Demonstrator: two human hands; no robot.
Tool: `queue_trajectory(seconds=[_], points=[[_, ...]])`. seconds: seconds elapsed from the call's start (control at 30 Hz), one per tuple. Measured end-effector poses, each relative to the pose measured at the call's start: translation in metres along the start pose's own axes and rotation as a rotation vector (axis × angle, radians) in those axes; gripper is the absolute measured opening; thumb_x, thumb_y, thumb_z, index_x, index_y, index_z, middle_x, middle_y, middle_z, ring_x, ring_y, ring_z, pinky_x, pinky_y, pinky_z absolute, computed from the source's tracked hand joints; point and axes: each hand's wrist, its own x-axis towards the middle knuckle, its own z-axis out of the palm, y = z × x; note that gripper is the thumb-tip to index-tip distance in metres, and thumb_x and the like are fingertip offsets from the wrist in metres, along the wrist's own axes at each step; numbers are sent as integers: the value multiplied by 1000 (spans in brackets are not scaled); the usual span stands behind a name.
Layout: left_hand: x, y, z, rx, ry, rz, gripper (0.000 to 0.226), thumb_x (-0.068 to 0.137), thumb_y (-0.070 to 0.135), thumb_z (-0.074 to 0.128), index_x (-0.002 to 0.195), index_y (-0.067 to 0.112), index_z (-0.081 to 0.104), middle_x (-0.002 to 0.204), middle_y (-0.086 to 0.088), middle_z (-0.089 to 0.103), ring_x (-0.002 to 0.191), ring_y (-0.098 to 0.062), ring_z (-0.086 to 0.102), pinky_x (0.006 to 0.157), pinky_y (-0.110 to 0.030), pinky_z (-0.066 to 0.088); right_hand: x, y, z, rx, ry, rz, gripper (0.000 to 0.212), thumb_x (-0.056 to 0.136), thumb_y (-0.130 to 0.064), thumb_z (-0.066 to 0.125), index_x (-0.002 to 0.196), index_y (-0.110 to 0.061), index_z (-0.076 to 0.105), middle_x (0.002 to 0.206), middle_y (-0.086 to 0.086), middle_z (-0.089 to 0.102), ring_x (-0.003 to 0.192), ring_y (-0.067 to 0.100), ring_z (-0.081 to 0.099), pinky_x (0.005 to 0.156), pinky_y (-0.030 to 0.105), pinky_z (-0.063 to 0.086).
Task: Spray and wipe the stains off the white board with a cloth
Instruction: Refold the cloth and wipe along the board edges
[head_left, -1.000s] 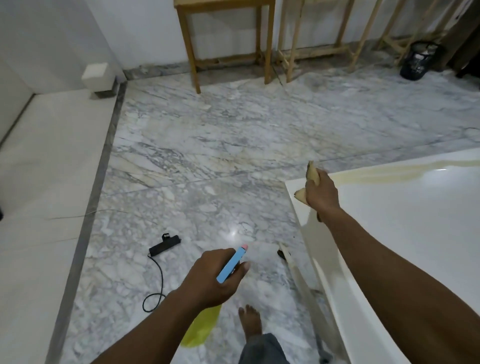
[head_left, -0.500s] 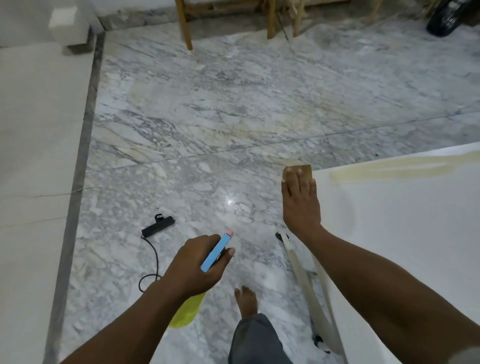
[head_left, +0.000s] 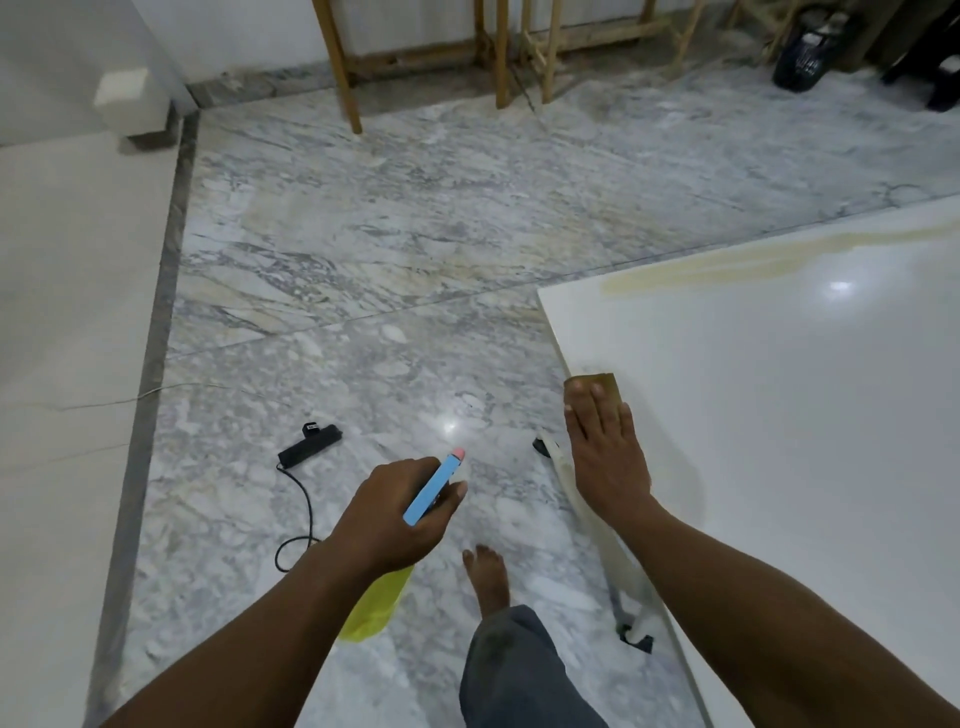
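Partway through: right hand (head_left: 605, 457) flat, pressing cloth (head_left: 597, 382) on white board (head_left: 779, 415); left hand (head_left: 400, 512) gripping spray bottle (head_left: 382, 603). Yellowish stain (head_left: 727, 262) at one o'clock, unwiped.

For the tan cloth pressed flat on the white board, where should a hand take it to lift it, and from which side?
Take the tan cloth by the far strip poking out past the right hand's fingertips, coming from above, probably pinching. It lies flat on the white board near the left edge, the palm covering the rest, so only that strip is free to grab.
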Motion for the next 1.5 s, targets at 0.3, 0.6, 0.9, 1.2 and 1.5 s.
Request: queue_trajectory(seconds=[0.3, 0.6, 0.9, 1.2, 1.5], points=[[-130, 29, 68, -128, -55, -21, 41, 98, 45, 68, 74, 14, 57, 63, -7, 60, 57, -29, 64, 59, -52, 59, -176, 4, 15, -13, 46, 19, 81, 79, 0, 57, 155, -6, 28, 167, 15, 7, 153, 38, 2, 121, 57, 16], [-197, 75, 120, -44, -144, 83, 40, 100, 40, 68, 68, 30, 47, 60, 6, 52, 52, -11, 47, 55, -30, 41, -317, 6, 18, -1, -41, 66, 92, 77, -10, 73, 156, -11, 25, 168, 12, -1, 154, 36, -4, 123, 55, 7], [-258, 110, 161, -27, -122, 70, 39, 100, 40, 69, 72, 17, 54, 59, -1, 57, 52, -19, 54, 55, -39, 47, -394, 14, 31, 17, 57, 43, 71, 86, -2, 46, 155, -11, 30, 167, 12, 11, 154, 36, 6, 121, 55, 16], [-352, 140, 225, -17, -137, -14, 38, 100, 43, 67, 73, 19, 56, 63, 0, 61, 58, -22, 66, 58, -41, 57, -476, 30, 30, 52, 53, -67, 64, 83, -2, 35, 145, -9, 48, 161, 15, 31, 148, 41, 26, 115, 56, 29], [-403, 178, 272, -126, -163, 36, 38, 96, 44, 66, 70, 21, 51, 63, -7, 60, 56, -26, 62, 59, -45, 52, -560, 44, 29, 692, -84, 79, 73, 82, 18, 49, 144, -19, 50, 161, 0, 31, 146, 24, 35, 99, 40, 52]])
